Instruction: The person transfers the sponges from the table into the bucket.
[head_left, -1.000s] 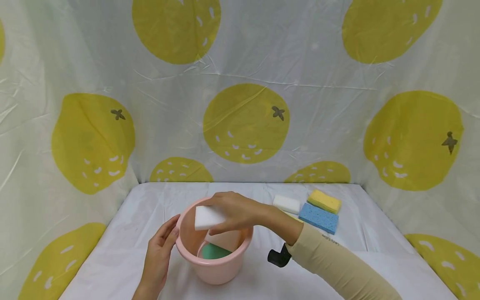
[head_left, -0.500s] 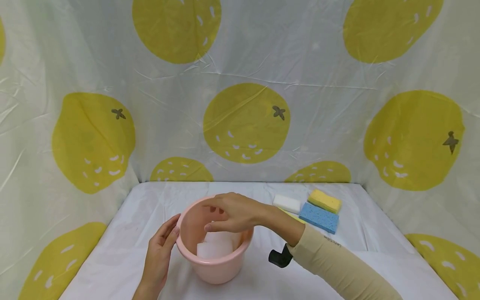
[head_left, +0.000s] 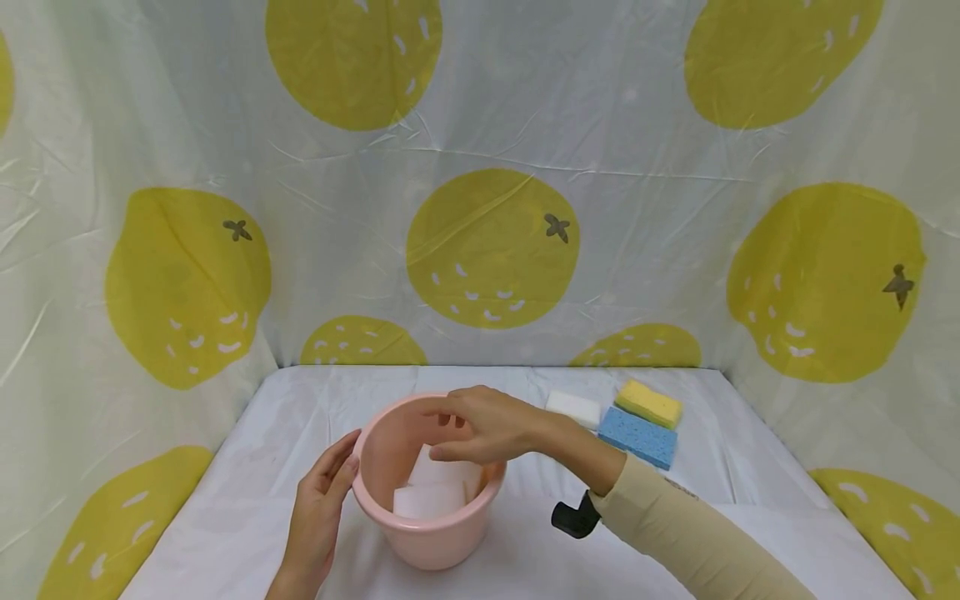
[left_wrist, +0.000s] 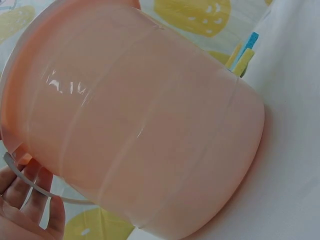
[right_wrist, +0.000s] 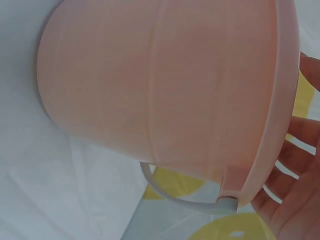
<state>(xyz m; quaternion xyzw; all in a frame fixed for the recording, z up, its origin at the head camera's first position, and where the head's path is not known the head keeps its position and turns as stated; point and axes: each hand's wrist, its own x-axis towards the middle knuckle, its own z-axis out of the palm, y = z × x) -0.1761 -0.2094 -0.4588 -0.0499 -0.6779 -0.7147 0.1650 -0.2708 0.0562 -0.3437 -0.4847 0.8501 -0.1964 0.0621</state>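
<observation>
A pink bucket stands upright on the white-covered table. My left hand holds its left rim, thumb at the edge and fingers near the grey handle in the left wrist view. Inside lie two white sponges: one toward the front, the other leaning behind it. Over the bucket's right side hovers my right hand, fingers loosely bent and holding nothing. The right wrist view shows that hand beside the rim. What lies under the white sponges is hidden.
Right of the bucket, a white sponge, a blue sponge and a yellow sponge lie close together on the table. A black wrist camera mount hangs under my right forearm. Lemon-print curtain walls surround the table.
My right hand has let go of a white sponge, which now sits in the bucket covering the green piece seen before. The hand has then shifted slightly right; the left hand stays.
</observation>
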